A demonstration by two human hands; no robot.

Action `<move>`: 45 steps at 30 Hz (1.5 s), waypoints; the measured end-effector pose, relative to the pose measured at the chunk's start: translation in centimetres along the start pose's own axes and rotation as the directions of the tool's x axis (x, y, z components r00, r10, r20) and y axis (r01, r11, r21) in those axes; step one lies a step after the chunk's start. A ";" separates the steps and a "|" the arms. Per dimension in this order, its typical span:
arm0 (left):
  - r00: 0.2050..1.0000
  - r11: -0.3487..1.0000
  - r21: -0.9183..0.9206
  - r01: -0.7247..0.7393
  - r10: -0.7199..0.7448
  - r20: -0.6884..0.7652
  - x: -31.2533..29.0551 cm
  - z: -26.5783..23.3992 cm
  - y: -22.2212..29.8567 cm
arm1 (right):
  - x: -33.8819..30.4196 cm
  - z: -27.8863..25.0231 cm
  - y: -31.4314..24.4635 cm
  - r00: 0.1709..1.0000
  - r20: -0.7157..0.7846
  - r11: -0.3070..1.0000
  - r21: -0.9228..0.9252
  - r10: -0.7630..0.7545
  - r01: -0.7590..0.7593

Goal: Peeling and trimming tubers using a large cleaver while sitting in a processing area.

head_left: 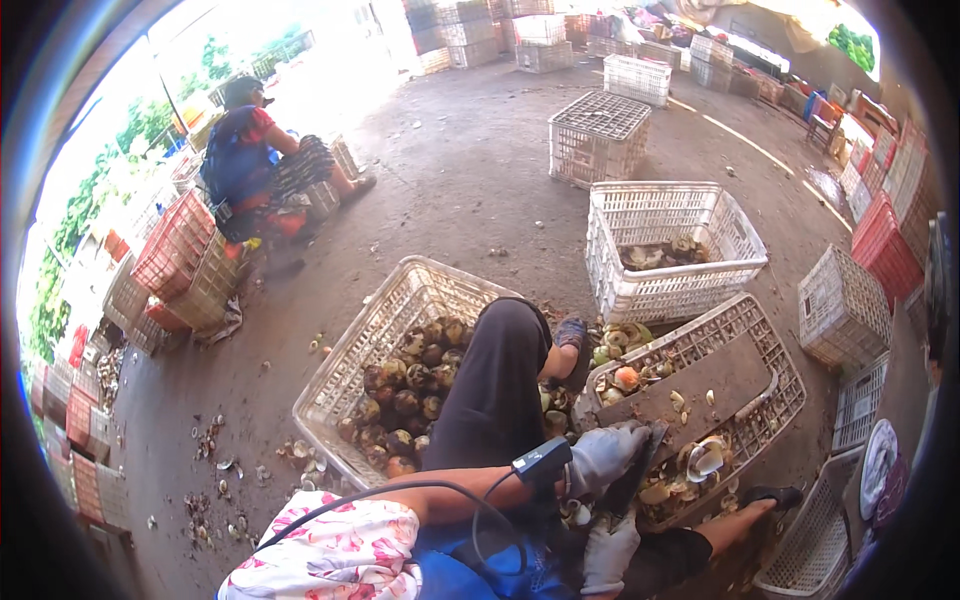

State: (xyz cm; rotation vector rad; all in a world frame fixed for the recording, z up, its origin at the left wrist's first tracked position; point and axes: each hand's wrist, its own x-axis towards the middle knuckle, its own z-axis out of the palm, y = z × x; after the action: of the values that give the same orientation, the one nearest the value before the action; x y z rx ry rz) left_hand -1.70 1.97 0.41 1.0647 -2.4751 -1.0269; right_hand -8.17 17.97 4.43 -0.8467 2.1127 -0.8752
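Observation:
My left hand (603, 458), in a grey-white glove with a black device (541, 461) strapped at the wrist, has its fingers curled by the upper end of a dark, blade-like tool (630, 478). What those fingers grip is hidden. Below, my right hand (609, 558), gloved alike, closes at the tool's lower end. Both hands are beside a pale plastic crate (789, 378) with a brown board (690, 392) lying across it. Pale shell pieces (706, 459) and an orange-brown round fruit (627, 378) lie around the board.
Left of my knee, a crate (327, 378) holds many round brown-green fruits (405, 401). Ahead is a white crate (680, 285) with dark scraps, then an overturned crate (598, 138). A person (262, 160) sits low at far left near stacked crates (180, 255). Scraps (222, 465) litter the floor.

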 end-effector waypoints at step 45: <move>0.864 0.676 -0.667 0.314 -0.495 -0.094 0.1 0.3 -1.8 | -0.4 1.6 4.0 1.000 0.009 0.993 0.115 0.011 -0.011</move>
State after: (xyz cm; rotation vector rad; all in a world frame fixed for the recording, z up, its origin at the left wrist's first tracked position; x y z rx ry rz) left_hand -0.98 1.23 -1.05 1.4144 -1.4873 -1.5708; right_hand -7.90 19.99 0.62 -0.7767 2.0366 -0.9765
